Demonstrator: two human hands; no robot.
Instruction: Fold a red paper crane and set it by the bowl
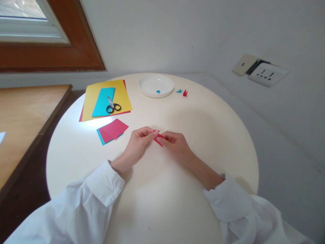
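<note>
A small folded piece of red paper (159, 141) is pinched between my two hands above the middle of the round table. My left hand (142, 140) closes on its upper left part, thumb on top. My right hand (176, 142) grips its right side with thumb and fingers. Most of the paper is hidden by the fingers, so its folded shape is unclear. To the left of my hands lie a red paper sheet (114, 130) and a blue paper sheet (101, 138) partly under it.
Black-handled scissors (110, 105) rest on folded blue paper (101, 101), over yellow paper (123, 98) at the back left. A white dish (144, 91) holds a blue scrap (158, 92). Beside it are a blue paper crane (179, 91) and a red paper crane (185, 93). Walls border the white table (215, 135).
</note>
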